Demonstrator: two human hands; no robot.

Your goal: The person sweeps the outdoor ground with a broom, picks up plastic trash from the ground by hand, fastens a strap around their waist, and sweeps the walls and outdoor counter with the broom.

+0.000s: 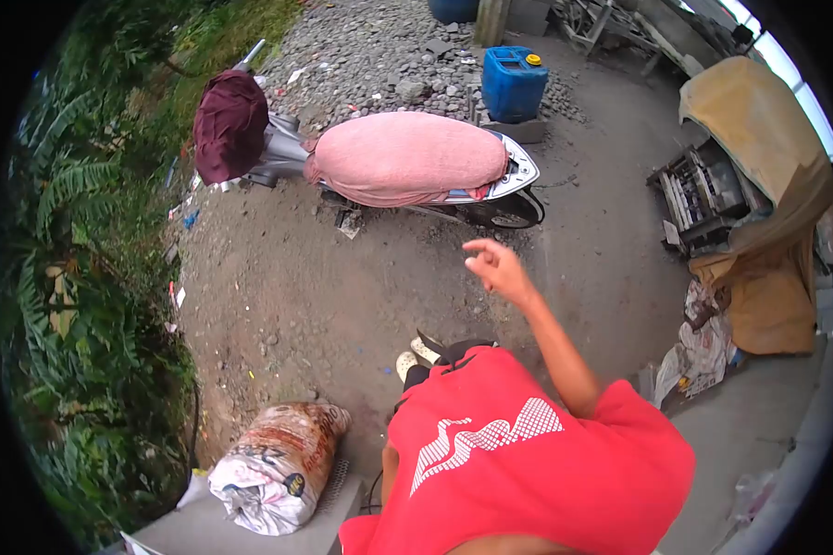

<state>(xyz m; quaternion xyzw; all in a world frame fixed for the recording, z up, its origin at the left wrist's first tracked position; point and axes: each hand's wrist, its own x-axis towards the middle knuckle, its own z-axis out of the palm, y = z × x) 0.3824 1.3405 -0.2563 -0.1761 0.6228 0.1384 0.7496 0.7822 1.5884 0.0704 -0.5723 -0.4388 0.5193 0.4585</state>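
The person's right hand (497, 268) is hovering over bare ground (342, 287), fingers half curling, the index finger pointing to the left. Just ahead of the hand, a motorcycle (522, 166) is standing crosswise, a pink cloth (407, 157) covering its seat area; farther left, a maroon cloth (231, 128) is wrapping its front end. Beyond the hand and the motorcycle, a blue jerrycan (514, 85) is standing. Well to the hand's right, a tan tarp (759, 129) is draping over a slatted frame (703, 194). Behind and left of the hand, a bulging sack (282, 462) is lying.
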